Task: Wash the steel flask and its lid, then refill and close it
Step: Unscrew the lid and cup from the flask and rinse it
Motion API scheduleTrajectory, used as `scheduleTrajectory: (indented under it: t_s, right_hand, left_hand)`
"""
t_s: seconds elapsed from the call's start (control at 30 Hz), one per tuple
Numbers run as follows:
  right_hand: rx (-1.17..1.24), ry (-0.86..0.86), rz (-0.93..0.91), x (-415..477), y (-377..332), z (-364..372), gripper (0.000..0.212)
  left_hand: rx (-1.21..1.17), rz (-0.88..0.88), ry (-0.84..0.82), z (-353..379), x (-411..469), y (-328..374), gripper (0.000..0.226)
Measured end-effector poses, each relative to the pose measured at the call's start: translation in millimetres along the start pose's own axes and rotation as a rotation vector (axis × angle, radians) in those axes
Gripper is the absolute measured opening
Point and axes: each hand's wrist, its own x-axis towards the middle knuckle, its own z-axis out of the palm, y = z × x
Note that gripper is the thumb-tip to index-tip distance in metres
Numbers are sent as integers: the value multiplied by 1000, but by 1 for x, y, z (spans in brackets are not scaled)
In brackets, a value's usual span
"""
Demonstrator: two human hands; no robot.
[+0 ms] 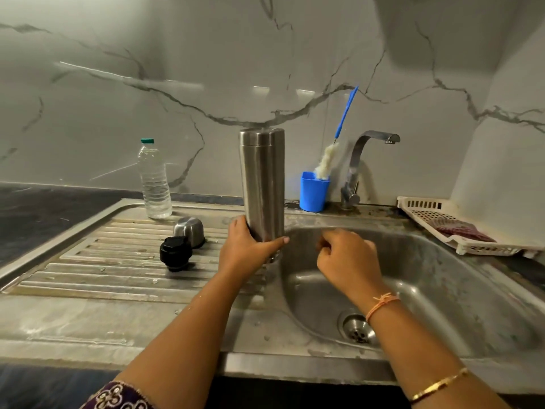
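Risks first. Gripped only at the low end of the steel flask (262, 178), w/ L hand (247, 246) wrapped round it, thumb across the front. Top-heavy hold on wet-looking steel, so could slip, or tip twd the wall or down into the sink (442, 290). Curled loosely over the basin, R hand (345, 258): just beside the flask, not touching, nothing visible in it, so no second support in case of a slip. Held right over the seam btw drainboard (118, 261) and basin; drips likely to land partly on the drainboard. Lying there, close together and apart from the flask: black stopper (176, 252) and steel cup lid (189, 231). Knocking either w/ the L forearm = back to rinsing. For the refill: plastic water bottle (154, 181), capped, at the back of the drainboard; tap (368, 154) further right. Narrow mouth, so spill likely if poured in a hurry.

Orientation. Long axis vertical, near enough plumb. Seamed band at the upper end, and what looks like a threaded neck just below the L hand, so prob. inverted: mouth down, base up, draining. Not certain, w/ the lower end mostly hidden by fingers. Located at the sink's left rim, in front of the blue cup (313, 191) w/ bottle brush (326, 160), clear of both.
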Motion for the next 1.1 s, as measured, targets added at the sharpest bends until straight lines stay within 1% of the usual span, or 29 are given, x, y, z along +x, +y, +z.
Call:
scheduleTrajectory:
  t_s: [0.1, 0.2, 0.3, 0.63, 0.73, 0.87, 1.1]
  right_hand:
    - [0, -34, 20, 2, 5, 2, 17]
    - [8, -49, 43, 4, 5, 3, 17]
    - [-16, -65, 30, 6, 3, 5, 15]
    - [-33, -123, 37, 6, -4, 10, 20]
    - [-30, -142, 48, 6, -5, 9, 19]
    - [-19, -153, 49, 7, -6, 9, 12]
    - [-14, -153, 57, 6, -6, 8, 16]
  left_hand:
    - [106, 3, 41, -14, 11, -10, 77]
    - [137, -31, 54, -24, 21, -21, 75]
    - [148, -44, 76, -29, 28, -25, 76]
    - [138, -26, 166, -33, 47, -21, 77]
    - [119, -21, 151, -29, 52, -21, 78]
    - [94, -45, 108, -25, 58, -23, 76]
    - [88, -71, 71, -22, 62, -31, 74]
